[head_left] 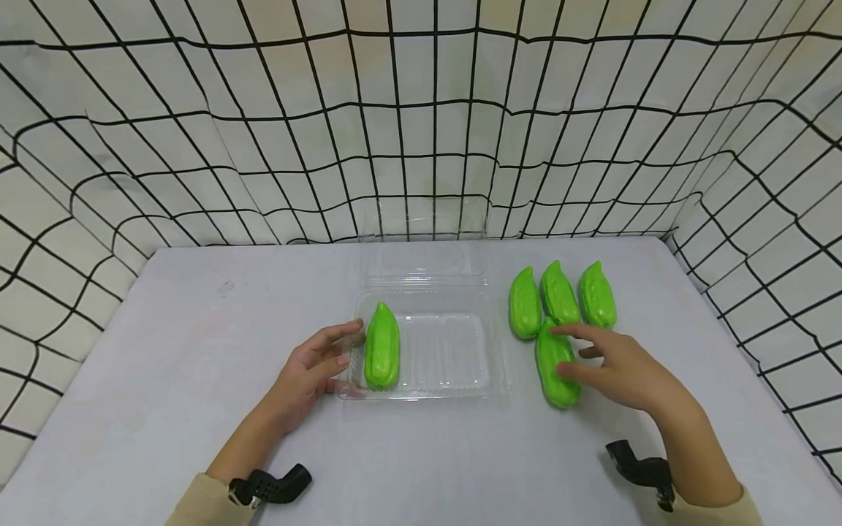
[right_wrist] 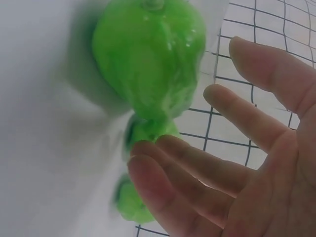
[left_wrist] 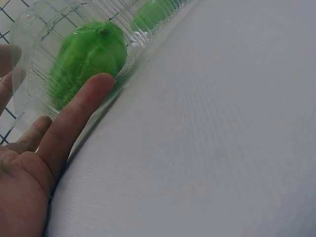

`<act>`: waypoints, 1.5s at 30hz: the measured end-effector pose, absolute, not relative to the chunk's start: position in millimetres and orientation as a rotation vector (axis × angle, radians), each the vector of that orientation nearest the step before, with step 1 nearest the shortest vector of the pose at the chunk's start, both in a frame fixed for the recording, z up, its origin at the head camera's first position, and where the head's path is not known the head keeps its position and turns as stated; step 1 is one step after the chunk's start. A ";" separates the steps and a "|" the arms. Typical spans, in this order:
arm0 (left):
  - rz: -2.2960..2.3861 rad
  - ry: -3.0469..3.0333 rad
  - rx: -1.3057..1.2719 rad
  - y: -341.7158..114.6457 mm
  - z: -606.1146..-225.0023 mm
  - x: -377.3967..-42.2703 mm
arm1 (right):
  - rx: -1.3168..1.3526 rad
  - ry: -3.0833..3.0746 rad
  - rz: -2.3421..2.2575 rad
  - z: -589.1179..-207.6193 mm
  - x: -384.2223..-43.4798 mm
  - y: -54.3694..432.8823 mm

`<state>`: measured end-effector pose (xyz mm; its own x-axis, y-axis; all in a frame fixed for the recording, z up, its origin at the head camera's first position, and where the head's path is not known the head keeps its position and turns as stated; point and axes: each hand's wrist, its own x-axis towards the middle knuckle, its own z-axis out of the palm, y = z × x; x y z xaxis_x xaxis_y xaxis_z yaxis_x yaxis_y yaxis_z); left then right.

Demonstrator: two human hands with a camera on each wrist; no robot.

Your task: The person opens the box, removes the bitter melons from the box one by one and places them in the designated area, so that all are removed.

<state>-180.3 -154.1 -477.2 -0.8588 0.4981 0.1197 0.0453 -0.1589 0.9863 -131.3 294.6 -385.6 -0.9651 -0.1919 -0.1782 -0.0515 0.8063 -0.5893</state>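
Note:
A clear plastic clamshell box [head_left: 447, 358] lies with its lid folded back, and one glossy green pepper [head_left: 382, 347] is inside along its left side. My left hand [head_left: 309, 376] rests at the box's left edge with fingers extended; in the left wrist view one straight finger [left_wrist: 74, 116] lies along the clear wall. To the right of the box, my right hand [head_left: 618, 369] is spread over the right side of the nearest loose pepper [head_left: 555, 365]. The right wrist view shows that pepper [right_wrist: 148, 54] beside the spread fingers, not gripped.
Behind the nearest loose pepper are three more, a left one [head_left: 525, 303], a middle one [head_left: 559, 292] and a right one [head_left: 597, 294]. The raised transparent lid [head_left: 424, 259] stands toward the back. Black wire mesh [head_left: 434, 131] borders the white table [head_left: 197, 329] at the back and sides.

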 end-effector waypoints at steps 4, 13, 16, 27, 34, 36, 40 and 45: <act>2.098 1.797 0.615 -153.8 -477.2 -181.7 | -0.187 2.790 -0.876 -376.4 -129.8 297.9; 2.097 1.787 0.585 -154.4 -480.9 -180.4 | -0.218 2.854 -0.998 -361.1 -134.8 293.5; 2.102 1.789 0.588 -154.6 -480.3 -180.8 | -0.263 2.829 -1.080 -356.3 -139.4 280.9; 2.098 1.791 0.595 -155.3 -480.1 -181.0 | -0.400 2.685 -1.356 -346.1 -158.0 227.2; 2.109 1.770 0.610 -156.3 -481.2 -182.6 | -0.486 2.582 -1.520 -339.4 -170.6 194.0; 2.109 1.768 0.613 -156.3 -481.4 -183.2 | -0.501 2.566 -1.556 -341.2 -173.3 183.7; 2.108 1.767 0.600 -154.8 -480.5 -183.4 | -0.562 2.523 -1.585 -351.4 -176.5 160.4; 2.101 1.780 0.578 -154.4 -480.3 -181.9 | -0.685 2.429 -1.548 -371.4 -176.5 133.6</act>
<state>-181.9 -154.4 -480.3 -0.8646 0.4933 0.0952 0.0127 -0.1679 0.9857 -176.5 133.6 -371.4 -0.8774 -0.4708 0.0920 -0.2822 0.3516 -0.8926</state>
